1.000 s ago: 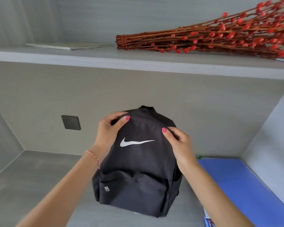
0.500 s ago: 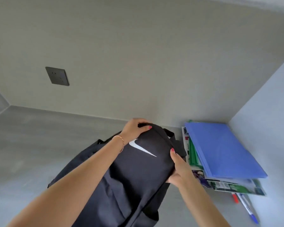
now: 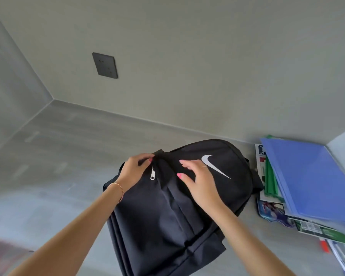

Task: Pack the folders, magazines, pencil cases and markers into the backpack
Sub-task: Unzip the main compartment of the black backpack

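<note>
A black backpack (image 3: 167, 216) with a white swoosh lies flat on the grey desk, zipped shut. My left hand (image 3: 133, 172) pinches the fabric at its top edge, just above a white zipper pull (image 3: 152, 174). My right hand (image 3: 197, 180) rests on the bag with fingers spread, beside the swoosh. To the right lies a stack: a blue folder (image 3: 311, 180) on top, a green folder (image 3: 270, 184) and magazines (image 3: 271, 213) under it. Markers (image 3: 335, 253) lie at the stack's near end, partly cut off.
The grey desk (image 3: 48, 176) runs into a corner, with walls behind, left and right. A dark wall socket (image 3: 105, 65) sits on the back wall. The right wall stands close behind the folder stack.
The backpack went from held upright in the air to lying flat on the desk. My view tilted down. My left hand shifted to the zipper end, my right hand opened on top.
</note>
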